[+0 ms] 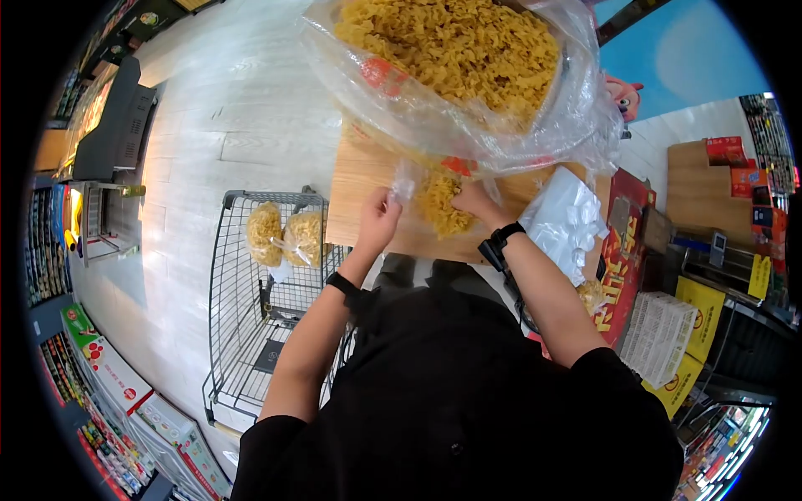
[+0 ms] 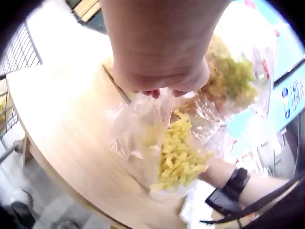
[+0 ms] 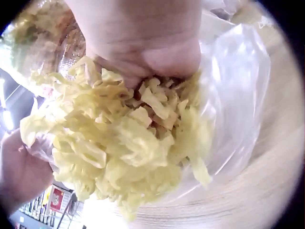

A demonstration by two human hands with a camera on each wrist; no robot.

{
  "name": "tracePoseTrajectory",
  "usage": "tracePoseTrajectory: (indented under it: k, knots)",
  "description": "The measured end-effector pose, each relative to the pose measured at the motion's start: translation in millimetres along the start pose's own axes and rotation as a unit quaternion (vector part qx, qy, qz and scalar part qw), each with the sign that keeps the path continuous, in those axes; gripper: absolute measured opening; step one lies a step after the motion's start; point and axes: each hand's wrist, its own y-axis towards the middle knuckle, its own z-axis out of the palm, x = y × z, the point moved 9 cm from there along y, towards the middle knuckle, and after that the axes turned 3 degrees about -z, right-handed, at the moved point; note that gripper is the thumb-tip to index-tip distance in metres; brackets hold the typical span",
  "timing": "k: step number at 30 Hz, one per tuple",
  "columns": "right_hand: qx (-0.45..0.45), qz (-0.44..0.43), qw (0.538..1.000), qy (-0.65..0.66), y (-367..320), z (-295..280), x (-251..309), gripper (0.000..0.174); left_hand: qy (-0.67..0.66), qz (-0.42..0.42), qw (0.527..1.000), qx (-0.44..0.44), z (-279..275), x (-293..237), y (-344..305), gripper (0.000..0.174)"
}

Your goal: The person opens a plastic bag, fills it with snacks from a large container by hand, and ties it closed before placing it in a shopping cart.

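My left hand (image 1: 380, 219) pinches the edge of a small clear plastic bag (image 2: 136, 126), drawing its mouth to the left. Yellow, curly snack-like pieces (image 1: 444, 207) bulge in the bag on the wooden table (image 2: 62, 114). My right hand (image 1: 476, 202) is curled and sunk into these pieces (image 3: 114, 143) at the bag's opening, its fingers hidden among them. Just beyond both hands, a large clear bag (image 1: 418, 113) with red print stands open, heaped with the same kind of yellow pieces (image 1: 451, 50).
A shopping cart (image 1: 251, 334) stands at the table's left, holding two filled bags (image 1: 265, 234) of yellow pieces. A stack of white plastic bags (image 1: 564, 221) lies at the table's right edge. Beyond it is a red box (image 1: 622, 250) with yellow lettering.
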Motion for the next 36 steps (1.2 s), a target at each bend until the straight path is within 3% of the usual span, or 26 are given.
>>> tracePoseTrajectory:
  k: [3, 5, 8, 10, 12, 15, 18, 21, 27, 29, 31, 33, 34, 35, 36]
  knots:
    - [0.087, 0.041, 0.995, 0.014, 4, 11, 1, 0.054, -0.182, -0.037, 0.982, -0.022, -2, -7, -5, 0.012]
    - [0.129, 0.05, 0.99, -0.009, 7, 15, 5, 0.051, -0.179, -0.04, 0.983, 0.017, 2, -25, -11, 0.017]
    - [0.211, 0.211, 0.947, 0.119, 10, 4, 14, 0.047, -0.193, -0.033, 0.977, 0.087, 8, -36, -13, 0.022]
    - [0.217, 0.25, 0.932, 0.15, 10, 1, 10, 0.047, -0.216, -0.031, 0.967, 0.128, 9, -36, -13, 0.023]
    - [0.205, 0.246, 0.934, 0.159, 15, -1, 4, 0.046, -0.247, -0.034, 0.955, 0.158, 10, -41, -11, 0.022]
    - [0.19, 0.234, 0.939, 0.166, 21, -2, -7, 0.046, -0.097, -0.069, 0.985, 0.125, 10, -56, -15, 0.005]
    - [0.192, 0.231, 0.939, 0.169, 25, -6, -11, 0.046, 0.001, -0.027, 0.986, 0.163, 16, -87, -18, 0.008]
    - [0.204, 0.226, 0.938, 0.168, 25, -9, -10, 0.045, 0.029, -0.06, 0.977, 0.201, 19, -102, -21, 0.011]
    - [0.256, 0.206, 0.934, 0.143, 18, -18, -7, 0.045, -0.165, -0.012, 0.971, 0.175, 25, -127, -11, 0.019]
    - [0.254, 0.18, 0.944, 0.111, 15, -32, -4, 0.045, -0.345, -0.055, 0.905, 0.242, 33, -127, -8, 0.02]
    - [0.24, 0.141, 0.958, 0.062, 0, -69, 26, 0.045, -0.511, -0.097, 0.804, 0.287, 37, -128, -6, 0.026]
    - [0.242, 0.135, 0.96, 0.048, -20, -85, 26, 0.048, -0.468, -0.172, 0.813, 0.303, 38, -126, -12, 0.028]
    - [0.272, 0.112, 0.956, -0.023, -25, -84, 17, 0.049, -0.444, -0.208, 0.815, 0.309, 37, -123, -14, 0.029]
    - [0.301, 0.088, 0.945, -0.094, -29, -82, 8, 0.05, -0.327, -0.219, 0.855, 0.339, 37, -114, -15, 0.037]
    - [0.329, 0.063, 0.928, -0.164, -30, -84, 11, 0.052, -0.125, -0.252, 0.882, 0.377, 37, -104, -23, 0.042]
